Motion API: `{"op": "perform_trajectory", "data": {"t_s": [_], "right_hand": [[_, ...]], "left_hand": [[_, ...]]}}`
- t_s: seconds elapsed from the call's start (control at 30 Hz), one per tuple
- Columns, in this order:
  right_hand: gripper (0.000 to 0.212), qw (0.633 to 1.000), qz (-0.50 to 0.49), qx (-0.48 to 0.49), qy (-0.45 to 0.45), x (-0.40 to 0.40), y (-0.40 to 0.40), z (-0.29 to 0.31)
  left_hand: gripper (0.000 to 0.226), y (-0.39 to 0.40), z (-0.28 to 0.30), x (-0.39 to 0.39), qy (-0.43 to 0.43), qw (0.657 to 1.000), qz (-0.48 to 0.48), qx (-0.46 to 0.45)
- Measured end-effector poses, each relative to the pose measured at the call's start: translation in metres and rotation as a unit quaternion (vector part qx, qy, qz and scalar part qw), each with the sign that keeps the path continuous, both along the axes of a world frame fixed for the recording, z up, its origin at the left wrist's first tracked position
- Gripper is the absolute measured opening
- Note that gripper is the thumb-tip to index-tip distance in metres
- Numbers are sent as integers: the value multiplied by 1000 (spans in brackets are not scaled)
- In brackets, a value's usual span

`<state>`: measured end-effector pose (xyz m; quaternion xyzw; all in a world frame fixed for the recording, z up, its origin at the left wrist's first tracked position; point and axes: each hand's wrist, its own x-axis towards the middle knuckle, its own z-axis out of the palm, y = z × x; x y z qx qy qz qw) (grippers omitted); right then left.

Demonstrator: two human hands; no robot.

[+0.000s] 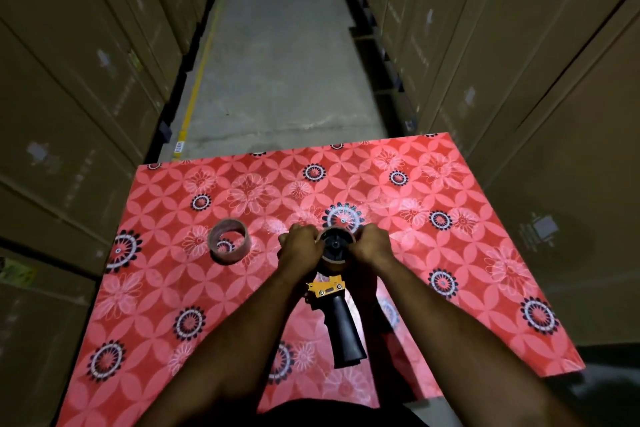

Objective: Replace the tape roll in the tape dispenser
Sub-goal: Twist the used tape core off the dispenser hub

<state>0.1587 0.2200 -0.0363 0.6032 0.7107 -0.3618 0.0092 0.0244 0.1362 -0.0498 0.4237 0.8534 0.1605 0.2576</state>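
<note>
While gripped from both sides, tape roll [335,246] sits on hub of tape dispenser [337,302], near centre of tabletop [450,253]. Left hand [300,246] and right hand [372,243] clamped on roll rim, likely to work it along hub. Handle points toward wearer, presumably for bracing. Second roll [228,241] parked upright just left, within reach.

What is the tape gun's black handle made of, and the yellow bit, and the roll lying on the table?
The handle looks like smooth black plastic or rubber, with a dull shine. The yellow bit seems to be painted metal or hard plastic, with screws showing. The loose roll looks like see-through tape on a ring, probably cardboard: the table's pattern shows through it.
</note>
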Motion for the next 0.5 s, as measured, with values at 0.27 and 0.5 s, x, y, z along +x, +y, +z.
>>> {"op": "perform_trajectory", "data": {"t_s": [0.27, 0.5], "right_hand": [[35, 997, 24, 34, 65, 8, -13, 3], [99, 992, 90, 20, 84, 10, -42, -2]], "left_hand": [[16, 1, 10, -2, -39, 999, 0, -36], [62, 11, 14, 1, -187, 971, 124, -84]]}}
